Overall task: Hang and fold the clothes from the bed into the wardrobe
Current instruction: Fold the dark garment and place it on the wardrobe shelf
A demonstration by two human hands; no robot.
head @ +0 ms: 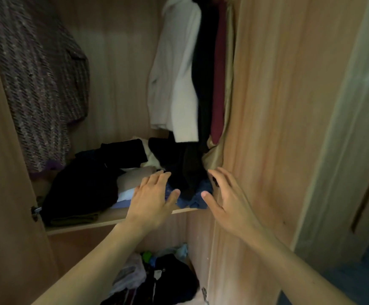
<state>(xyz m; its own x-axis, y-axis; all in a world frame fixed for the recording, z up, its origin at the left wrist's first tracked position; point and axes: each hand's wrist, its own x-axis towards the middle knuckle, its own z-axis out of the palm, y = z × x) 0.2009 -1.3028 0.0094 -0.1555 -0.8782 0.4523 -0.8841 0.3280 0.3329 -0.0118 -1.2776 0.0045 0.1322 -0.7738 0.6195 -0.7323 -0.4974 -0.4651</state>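
Note:
Both hands reach into the open wooden wardrobe at shelf height. My left hand (151,198) is open, fingers spread, hovering over a blue folded garment (193,199) at the shelf's front edge. My right hand (223,194) is open too, just right of that garment, beside the wardrobe's side panel. A dark black garment (179,168) lies bunched on top of the blue one, between my hands. Neither hand holds anything. The wooden shelf (80,225) carries more folded clothes: black, beige and white pieces on the left.
Hanging above are a purple-striped knit coat (38,80), a white jacket (177,73), and black and maroon garments (219,73). A heap of mixed clothes and a plastic bag (130,274) fills the lower compartment. An open wardrobe door (278,128) stands at right.

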